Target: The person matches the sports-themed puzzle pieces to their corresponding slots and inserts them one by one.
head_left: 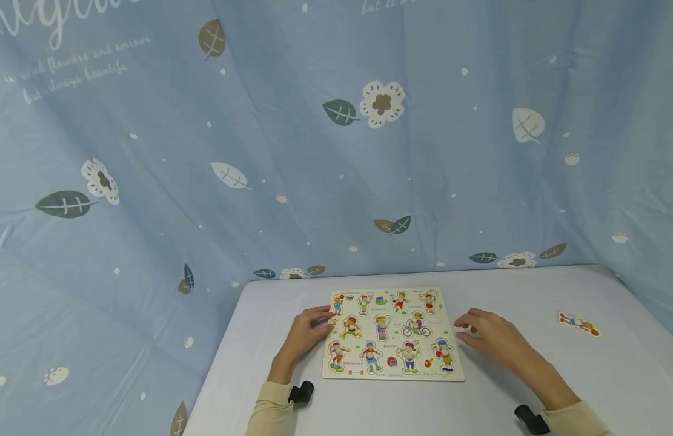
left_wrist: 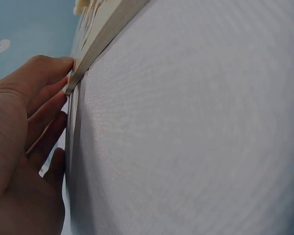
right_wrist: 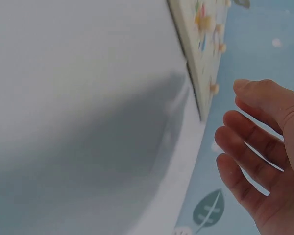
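A pale wooden knob puzzle board [head_left: 457,372], with several sports figure pieces in its rows, lies flat on the white table. At its left edge is my left hand [head_left: 306,332], thumb and fingertips touching the rim. The left wrist view shows the thumb [left_wrist: 59,68] against the board's side [left_wrist: 95,54], the lower fingers loosely bent and off it. Just off the right edge, my right hand [head_left: 491,336] hovers with relaxed, slightly bent fingers. Nothing is between the thumb and fingers of this hand [right_wrist: 264,147] in the right wrist view. Small round knobs [right_wrist: 214,88] stand up from the board.
One loose figure piece [head_left: 578,324] lies on the table to the right, beyond my right hand. A blue curtain [head_left: 314,151] with leaves and flowers hangs behind the white tabletop [head_left: 380,412]. Black wrist cameras [head_left: 301,392] sit near both beige sleeves.
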Demonstrator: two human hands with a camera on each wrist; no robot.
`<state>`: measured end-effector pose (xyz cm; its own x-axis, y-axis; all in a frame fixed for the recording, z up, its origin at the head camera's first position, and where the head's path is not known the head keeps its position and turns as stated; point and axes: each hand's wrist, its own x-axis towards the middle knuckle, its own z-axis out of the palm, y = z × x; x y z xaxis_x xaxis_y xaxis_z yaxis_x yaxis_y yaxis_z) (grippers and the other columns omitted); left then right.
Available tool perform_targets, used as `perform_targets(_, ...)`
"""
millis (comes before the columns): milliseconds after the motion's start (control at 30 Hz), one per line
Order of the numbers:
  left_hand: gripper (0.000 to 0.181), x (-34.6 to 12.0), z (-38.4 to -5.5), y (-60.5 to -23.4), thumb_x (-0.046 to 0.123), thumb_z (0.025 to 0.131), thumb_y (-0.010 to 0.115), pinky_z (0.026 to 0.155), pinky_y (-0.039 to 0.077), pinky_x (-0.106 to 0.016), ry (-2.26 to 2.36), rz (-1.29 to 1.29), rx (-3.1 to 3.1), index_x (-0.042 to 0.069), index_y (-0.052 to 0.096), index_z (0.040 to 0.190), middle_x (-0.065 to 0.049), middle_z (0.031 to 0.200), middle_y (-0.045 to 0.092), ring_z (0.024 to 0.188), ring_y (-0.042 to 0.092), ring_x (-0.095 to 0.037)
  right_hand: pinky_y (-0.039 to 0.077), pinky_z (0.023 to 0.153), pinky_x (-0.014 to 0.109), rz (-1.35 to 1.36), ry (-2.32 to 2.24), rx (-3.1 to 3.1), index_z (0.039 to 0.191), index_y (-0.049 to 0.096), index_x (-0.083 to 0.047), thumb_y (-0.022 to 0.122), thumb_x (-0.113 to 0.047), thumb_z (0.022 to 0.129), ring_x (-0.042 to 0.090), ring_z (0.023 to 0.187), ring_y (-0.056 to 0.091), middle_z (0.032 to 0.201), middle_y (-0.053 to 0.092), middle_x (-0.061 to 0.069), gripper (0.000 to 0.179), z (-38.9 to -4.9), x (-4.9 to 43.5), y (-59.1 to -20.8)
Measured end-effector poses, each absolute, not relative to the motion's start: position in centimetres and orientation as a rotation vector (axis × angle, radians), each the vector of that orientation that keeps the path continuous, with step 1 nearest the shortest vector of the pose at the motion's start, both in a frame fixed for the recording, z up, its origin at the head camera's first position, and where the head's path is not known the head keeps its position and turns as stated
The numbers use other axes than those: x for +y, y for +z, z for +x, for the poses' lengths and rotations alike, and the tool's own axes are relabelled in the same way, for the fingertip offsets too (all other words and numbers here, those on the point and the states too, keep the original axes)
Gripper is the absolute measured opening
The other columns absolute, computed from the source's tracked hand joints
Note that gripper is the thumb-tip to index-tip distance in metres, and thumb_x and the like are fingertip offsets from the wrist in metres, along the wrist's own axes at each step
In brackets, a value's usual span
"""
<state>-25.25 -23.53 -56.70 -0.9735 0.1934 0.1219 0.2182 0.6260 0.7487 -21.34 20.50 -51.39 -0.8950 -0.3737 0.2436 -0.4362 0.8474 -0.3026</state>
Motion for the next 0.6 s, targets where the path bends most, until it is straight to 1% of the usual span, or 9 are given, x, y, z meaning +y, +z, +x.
perform_targets(233, 0.031, -23.5, -25.2, -56.7, 0.018, 0.087, 0.074, 0.112, 0.039, -0.054, -1.265, -0.411, -2.797, 0.006, 0.072, 0.116, -0.01, 0.137, 0.062, 0.133, 0.051, -0.034, 0.051, 0.058, 0.022, 0.559, 0.517, -2.877, 0.093, 0.075, -0.017, 0.083, -0.018, 0.076, 0.008, 0.073, 0.063, 0.086, 0.066, -0.01, 0.019, -21.0, 22.9, -51.5)
perform_targets(433, 0.031, -23.5, -25.2, -56.7, 0.016, 0.086, 0.075, 0.113, 0.038, -0.053, -1.281, -0.382, -2.804, 0.007, 0.073, 0.115, -0.009, 0.137, 0.062, 0.134, 0.05, -0.033, 0.049, 0.056, 0.024, 0.498, 0.52, -2.899, 0.092, 0.075, -0.017, 0.082, -0.018, 0.077, 0.009, 0.072, 0.062, 0.084, 0.066, -0.009, 0.017, -20.8, 24.8, -51.7)
perform_targets(600, 0.029, -23.5, -25.2, -56.8, 0.017, 0.087, 0.074, 0.111, 0.04, -0.053, -1.254, -0.396, -2.79, 0.008, 0.073, 0.114, -0.009, 0.135, 0.063, 0.132, 0.052, -0.034, 0.051, 0.057, 0.024, 0.462, 0.535, -2.9, 0.094, 0.075, -0.015, 0.081, -0.017, 0.077, 0.01, 0.073, 0.062, 0.085, 0.067, -0.008, 0.018, -20.9, 26.5, -51.9)
